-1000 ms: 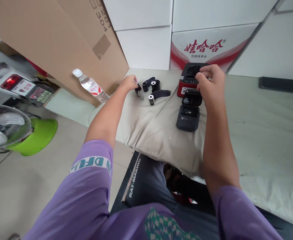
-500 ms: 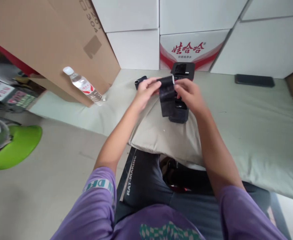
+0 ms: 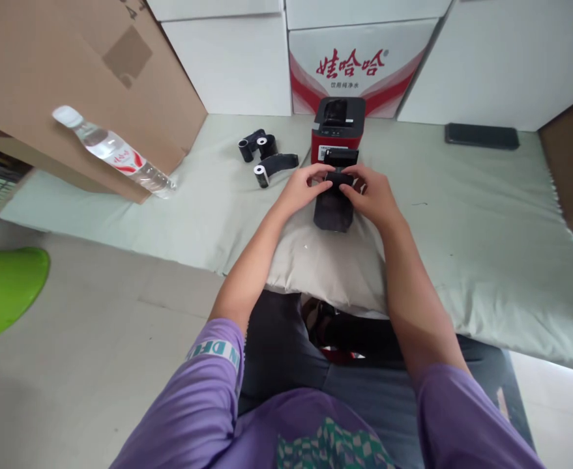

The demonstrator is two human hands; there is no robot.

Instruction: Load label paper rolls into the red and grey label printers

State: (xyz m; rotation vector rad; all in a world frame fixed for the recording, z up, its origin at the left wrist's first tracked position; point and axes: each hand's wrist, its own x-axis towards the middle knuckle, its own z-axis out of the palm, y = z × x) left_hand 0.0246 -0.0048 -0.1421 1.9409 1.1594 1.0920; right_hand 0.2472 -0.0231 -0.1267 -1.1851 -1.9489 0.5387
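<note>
A roll of black film (image 3: 339,179) lies across the front of a small black device, held at its two ends. My left hand (image 3: 308,185) pinches the left end, thumb below and fingers above. My right hand (image 3: 370,190) grips the right end in the same way. A loose black strip (image 3: 334,212) hangs from the roll toward me, covering much of the device. Behind the roll stands a raised black flap (image 3: 342,157). Just beyond it is a red and black boxy machine (image 3: 338,120); whether the two parts are joined, I cannot tell.
Several black film rolls (image 3: 261,176) lie on the pale green cloth (image 3: 208,215) to the left. A water bottle (image 3: 115,151) rests slanted by a cardboard box (image 3: 85,85). White cartons (image 3: 349,58) line the back. A dark phone (image 3: 482,136) lies at right.
Both hands have brought the black film roll down from above the device onto its front. The view has shifted, bringing the red machine and the loose rolls into fuller sight.
</note>
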